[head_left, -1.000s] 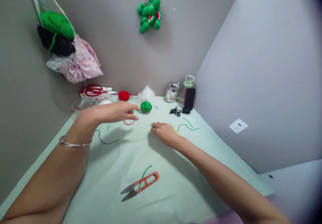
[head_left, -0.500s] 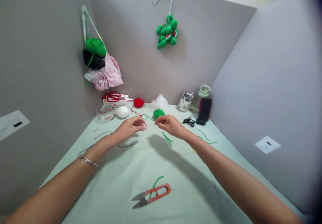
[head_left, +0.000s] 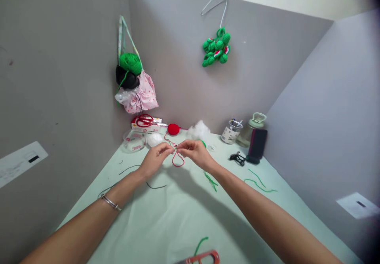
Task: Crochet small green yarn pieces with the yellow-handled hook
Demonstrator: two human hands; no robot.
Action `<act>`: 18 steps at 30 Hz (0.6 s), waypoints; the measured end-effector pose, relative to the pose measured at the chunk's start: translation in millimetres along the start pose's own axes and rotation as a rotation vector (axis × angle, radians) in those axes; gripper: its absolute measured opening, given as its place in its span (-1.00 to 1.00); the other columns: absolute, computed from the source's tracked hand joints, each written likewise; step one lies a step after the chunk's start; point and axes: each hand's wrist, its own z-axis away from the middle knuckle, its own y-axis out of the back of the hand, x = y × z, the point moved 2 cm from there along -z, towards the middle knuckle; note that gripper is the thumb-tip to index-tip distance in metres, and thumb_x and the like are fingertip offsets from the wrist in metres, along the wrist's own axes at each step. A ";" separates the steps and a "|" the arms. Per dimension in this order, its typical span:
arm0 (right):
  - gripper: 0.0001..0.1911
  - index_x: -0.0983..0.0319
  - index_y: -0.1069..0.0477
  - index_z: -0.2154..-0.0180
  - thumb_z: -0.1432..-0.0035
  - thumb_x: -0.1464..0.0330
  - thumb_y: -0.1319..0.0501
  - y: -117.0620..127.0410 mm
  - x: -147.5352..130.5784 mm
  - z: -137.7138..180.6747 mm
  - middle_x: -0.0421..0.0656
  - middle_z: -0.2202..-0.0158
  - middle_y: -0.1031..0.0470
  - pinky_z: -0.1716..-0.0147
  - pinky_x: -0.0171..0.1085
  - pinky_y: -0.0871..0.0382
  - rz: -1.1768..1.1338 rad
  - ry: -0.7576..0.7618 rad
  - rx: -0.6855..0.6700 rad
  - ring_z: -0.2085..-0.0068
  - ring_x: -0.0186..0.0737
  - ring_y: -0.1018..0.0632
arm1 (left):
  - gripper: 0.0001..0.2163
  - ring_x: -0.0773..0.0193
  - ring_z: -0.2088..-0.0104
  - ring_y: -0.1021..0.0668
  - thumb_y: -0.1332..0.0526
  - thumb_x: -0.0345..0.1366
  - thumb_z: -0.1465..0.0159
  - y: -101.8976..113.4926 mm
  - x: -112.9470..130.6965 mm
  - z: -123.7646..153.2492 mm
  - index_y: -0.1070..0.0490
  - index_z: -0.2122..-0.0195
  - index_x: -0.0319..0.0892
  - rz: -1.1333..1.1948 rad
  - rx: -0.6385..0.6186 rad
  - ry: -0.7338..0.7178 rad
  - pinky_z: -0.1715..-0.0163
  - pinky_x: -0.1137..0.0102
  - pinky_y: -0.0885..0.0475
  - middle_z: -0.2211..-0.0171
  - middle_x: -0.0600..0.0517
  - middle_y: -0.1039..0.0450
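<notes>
My left hand (head_left: 155, 160) and my right hand (head_left: 196, 153) meet above the far half of the table, fingertips almost touching. Each pinches red yarn (head_left: 178, 166), which hangs below them in a small loop. A bit of green shows at the fingertips, too small to make out. Just behind is a red yarn ball (head_left: 173, 129), with a strand trailing toward the hands. My right hand largely hides a green yarn ball (head_left: 204, 144).
Orange thread snips (head_left: 212, 255) lie at the near edge, partly cut off. White stuffing (head_left: 199, 130), a pen cup (head_left: 231, 132), a bottle (head_left: 252, 131) and a phone (head_left: 257, 143) line the back. Green yarn scraps (head_left: 211, 181) lie rightward. Red-handled scissors (head_left: 145, 120) rest on a box.
My hands have come together, and my right hand now pinches the red yarn too, forming a loop. The view has shifted, so the surroundings sit lower and farther right.
</notes>
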 end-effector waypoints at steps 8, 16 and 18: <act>-0.65 0.22 -0.52 0.36 -0.16 0.06 -0.28 -4.0 -14.2 -59.2 -0.20 0.50 -0.50 0.40 -0.27 -0.39 -0.142 0.084 0.137 0.47 -0.31 -0.45 | -0.68 0.10 0.11 -0.61 -0.18 0.05 -0.31 5.2 -26.0 -11.1 -0.44 0.25 -0.13 0.184 0.198 0.085 -0.04 0.21 -0.46 0.20 -0.03 -0.56; -0.77 0.22 -0.59 0.18 -0.27 0.26 -0.22 -11.2 -69.3 -175.2 -0.14 0.21 -0.63 0.13 -0.27 -0.42 0.010 0.249 0.337 0.19 -0.23 -0.54 | -0.71 0.12 0.25 -0.66 -0.32 -0.03 -0.20 -10.8 -52.3 -5.0 -0.44 0.22 -0.14 0.245 0.187 0.223 0.07 0.17 -0.53 0.25 -0.01 -0.55; -0.78 0.22 -0.60 0.16 -0.30 0.30 -0.20 -21.0 -77.5 -192.6 -0.12 0.15 -0.63 0.03 -0.24 -0.39 0.071 0.253 0.350 0.12 -0.20 -0.55 | -0.74 0.12 0.26 -0.66 -0.31 -0.07 -0.21 -11.0 -53.4 -4.7 -0.44 0.22 -0.14 0.241 0.183 0.236 0.07 0.18 -0.53 0.24 -0.01 -0.55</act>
